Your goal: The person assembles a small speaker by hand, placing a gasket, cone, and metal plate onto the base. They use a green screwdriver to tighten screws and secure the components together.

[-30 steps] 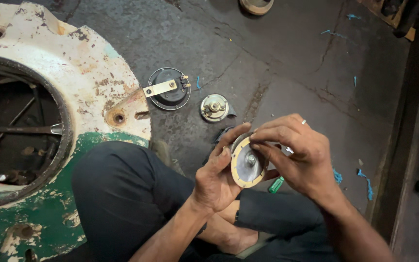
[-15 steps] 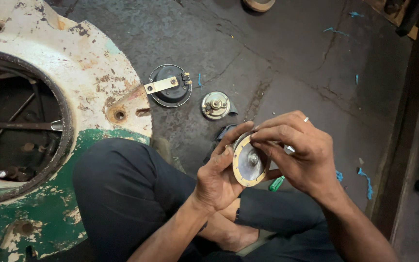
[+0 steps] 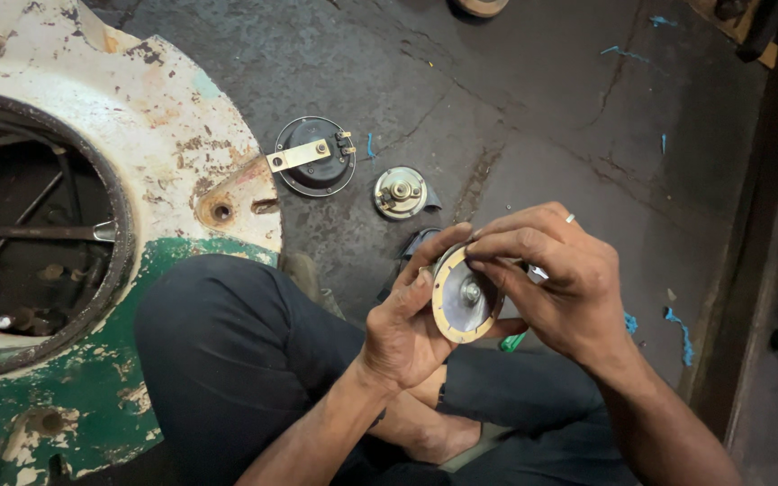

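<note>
A round metal disc (image 3: pixel 464 301) with a brass-coloured rim and a small centre stud is held up in front of me, tilted on edge. My left hand (image 3: pixel 404 324) grips its left edge from below, thumb along the rim. My right hand (image 3: pixel 558 283) covers its top and right side, fingers curled over the rim, a ring on one finger. A green-handled tool (image 3: pixel 514 341) peeks out under my right hand. My dark-trousered legs are folded beneath both hands.
On the cracked concrete floor lie a black round horn body with a metal bracket (image 3: pixel 314 165) and a small silvery round part (image 3: pixel 400 193). A large rusty white-and-green machine housing (image 3: pixel 168 171) with a round opening fills the left. A dark beam (image 3: pixel 754 243) runs along the right.
The disc and both hands stay in nearly the same place; my right fingers have shifted slightly over the disc's rim.
</note>
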